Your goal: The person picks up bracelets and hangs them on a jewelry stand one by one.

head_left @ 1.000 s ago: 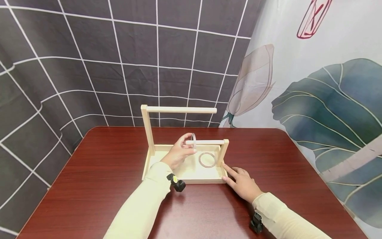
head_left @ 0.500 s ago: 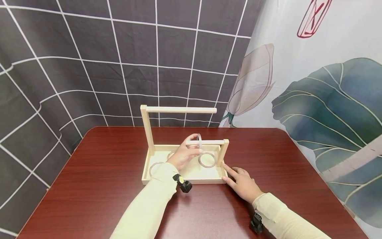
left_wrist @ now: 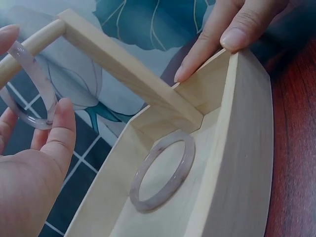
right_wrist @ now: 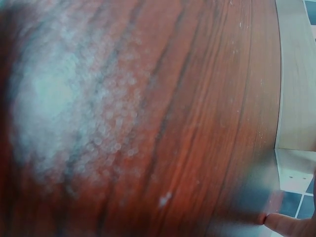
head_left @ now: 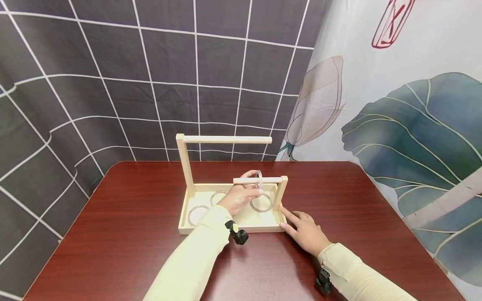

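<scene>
Across the tabletop [head_left: 113,234], little has shifted in the past second: the tray [head_left: 260,229] looks to have stayed put, its upper bar [head_left: 227,139] standing over the lower bar [head_left: 272,180]. What has changed is the left hand [head_left: 239,198], which has travelled rightward along the lower bar and taken its ring with it, from near the bar's free end to about the middle, closer to the short post [head_left: 280,193]. For the work in hand, that suggests the ring is safely on, with some bar yet to cover before the post. The right hand [head_left: 305,234] stays at the tray's right end, its fingers straight and spread, touching the rim and corner; I judge that this steadies the tray.

Two loose rings [head_left: 189,215] now show more fully in the left half of the tray, beyond the sleeve, and another lies flat near the post's foot, the spare ring [left_wrist: 153,202], untouched.

Last and smallest, the held ring [left_wrist: 42,84] stands upright around the lower bar. The left fingers pinch it, one tip at its top and another at its lower edge, so the bar passes between them
</scene>
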`<state>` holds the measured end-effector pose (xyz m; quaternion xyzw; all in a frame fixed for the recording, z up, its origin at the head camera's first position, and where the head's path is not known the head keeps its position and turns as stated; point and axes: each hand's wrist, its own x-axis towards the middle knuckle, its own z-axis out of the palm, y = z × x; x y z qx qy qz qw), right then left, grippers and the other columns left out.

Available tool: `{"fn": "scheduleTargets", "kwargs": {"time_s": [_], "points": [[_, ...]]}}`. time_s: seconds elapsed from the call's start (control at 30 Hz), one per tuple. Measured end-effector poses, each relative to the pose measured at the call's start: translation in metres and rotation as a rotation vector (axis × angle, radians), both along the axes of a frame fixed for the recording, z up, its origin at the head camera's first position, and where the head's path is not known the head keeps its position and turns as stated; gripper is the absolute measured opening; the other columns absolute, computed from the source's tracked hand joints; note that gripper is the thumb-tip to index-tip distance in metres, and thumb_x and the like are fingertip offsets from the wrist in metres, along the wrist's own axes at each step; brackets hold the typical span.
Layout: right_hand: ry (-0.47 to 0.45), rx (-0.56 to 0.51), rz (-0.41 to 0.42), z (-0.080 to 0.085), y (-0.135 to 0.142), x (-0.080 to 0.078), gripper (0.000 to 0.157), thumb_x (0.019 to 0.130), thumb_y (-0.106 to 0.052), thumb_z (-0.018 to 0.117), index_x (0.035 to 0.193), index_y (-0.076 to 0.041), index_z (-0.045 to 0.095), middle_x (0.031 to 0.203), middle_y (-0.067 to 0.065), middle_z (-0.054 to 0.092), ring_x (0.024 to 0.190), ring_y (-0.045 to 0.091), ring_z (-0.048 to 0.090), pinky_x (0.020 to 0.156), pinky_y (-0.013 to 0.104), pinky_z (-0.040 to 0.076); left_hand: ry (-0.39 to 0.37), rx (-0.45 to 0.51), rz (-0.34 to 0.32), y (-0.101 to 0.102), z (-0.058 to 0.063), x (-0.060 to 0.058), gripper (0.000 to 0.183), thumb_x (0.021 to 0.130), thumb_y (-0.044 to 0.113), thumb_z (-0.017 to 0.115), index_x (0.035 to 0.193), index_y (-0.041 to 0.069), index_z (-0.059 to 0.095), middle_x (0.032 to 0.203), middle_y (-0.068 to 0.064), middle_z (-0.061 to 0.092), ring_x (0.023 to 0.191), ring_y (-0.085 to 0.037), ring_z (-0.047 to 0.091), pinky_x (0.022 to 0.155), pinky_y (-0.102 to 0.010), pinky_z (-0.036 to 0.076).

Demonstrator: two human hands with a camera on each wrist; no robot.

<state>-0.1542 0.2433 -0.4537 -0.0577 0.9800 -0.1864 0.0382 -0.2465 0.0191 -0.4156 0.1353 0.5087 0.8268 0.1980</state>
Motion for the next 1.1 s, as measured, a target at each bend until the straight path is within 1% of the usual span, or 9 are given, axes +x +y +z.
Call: {"fn": "scheduleTargets", "kwargs": {"time_s": [0.17,0.27,0.4,0.5,0.6,0.63,0.8,0.93,1.1], "points": [[-0.004,-0.002,-0.003,-0.001,0.0,0.0,0.062,0.093,-0.062,0.044,0.149,-0.035,0.037,0.139,0.019,0.046,0.13,0.043,0.038,0.086,0.08,0.029,0.016,-0.02,-0.018,0.006,0.003,0.002,0.066,0.083,-0.016,0.056,0.142,0.005,0.036,0.098,0.001,0.058,0.089,-0.011,0.057,0.075,-0.023,0.049],[-0.007,-0.007,-0.006,-0.001,0.0,0.0,0.061,0.094,-0.06,0.045,0.149,-0.035,0.037,0.139,0.019,0.046,0.13,0.043,0.038,0.087,0.08,0.028,0.016,-0.042,-0.026,0.01,0.003,0.003,0.066,0.083,-0.015,0.056,0.143,0.007,0.037,0.1,-0.001,0.059,0.093,-0.012,0.058,0.076,-0.023,0.049],[-0.009,-0.005,-0.006,-0.001,0.0,0.0,0.062,0.094,-0.062,0.044,0.149,-0.036,0.037,0.139,0.018,0.046,0.13,0.043,0.038,0.087,0.08,0.028,0.013,-0.068,-0.028,0.016,0.004,0.003,0.068,0.083,-0.014,0.058,0.144,0.007,0.037,0.107,-0.006,0.059,0.095,-0.014,0.058,0.078,-0.024,0.049],[-0.009,-0.002,-0.004,0.0,0.0,0.0,0.063,0.093,-0.065,0.042,0.149,-0.036,0.037,0.139,0.018,0.046,0.13,0.043,0.038,0.087,0.08,0.028,0.017,-0.083,-0.027,0.02,0.002,0.003,0.069,0.083,-0.013,0.058,0.145,0.007,0.037,0.114,-0.015,0.059,0.094,-0.012,0.059,0.078,-0.025,0.048],[-0.013,-0.001,-0.005,0.0,0.0,0.001,0.064,0.093,-0.065,0.041,0.149,-0.035,0.037,0.139,0.018,0.045,0.131,0.042,0.038,0.087,0.08,0.028,0.022,-0.086,-0.029,0.025,0.001,0.002,0.069,0.083,-0.013,0.059,0.145,0.007,0.037,0.116,-0.018,0.057,0.09,-0.01,0.059,0.077,-0.024,0.048],[-0.014,-0.002,-0.006,0.001,0.0,0.001,0.064,0.093,-0.065,0.042,0.149,-0.035,0.037,0.139,0.018,0.045,0.131,0.042,0.038,0.087,0.08,0.028,0.027,-0.087,-0.03,0.026,0.0,0.002,0.069,0.082,-0.013,0.059,0.145,0.007,0.037,0.115,-0.018,0.057,0.089,-0.01,0.058,0.077,-0.024,0.048],[-0.016,-0.006,-0.009,0.001,-0.001,0.0,0.063,0.093,-0.063,0.043,0.149,-0.035,0.037,0.139,0.018,0.045,0.13,0.043,0.038,0.088,0.079,0.027,0.028,-0.102,-0.033,0.031,-0.002,0.001,0.068,0.083,-0.011,0.06,0.144,0.008,0.038,0.109,-0.006,0.056,0.092,-0.011,0.057,0.078,-0.023,0.048],[-0.011,-0.002,-0.008,0.001,-0.001,0.0,0.064,0.093,-0.064,0.043,0.149,-0.034,0.037,0.139,0.018,0.046,0.13,0.043,0.038,0.088,0.079,0.028,0.033,-0.124,-0.034,0.033,-0.003,0.001,0.067,0.083,-0.009,0.062,0.144,0.009,0.039,0.114,-0.008,0.054,0.095,-0.013,0.055,0.078,-0.023,0.048],[-0.011,-0.005,-0.007,0.001,-0.001,0.0,0.061,0.094,-0.06,0.045,0.149,-0.033,0.038,0.138,0.018,0.046,0.13,0.043,0.038,0.088,0.08,0.027,0.038,-0.12,-0.032,0.036,-0.003,0.0,0.067,0.082,-0.01,0.062,0.143,0.008,0.04,0.116,-0.01,0.055,0.094,-0.012,0.056,0.079,-0.024,0.048]]}}
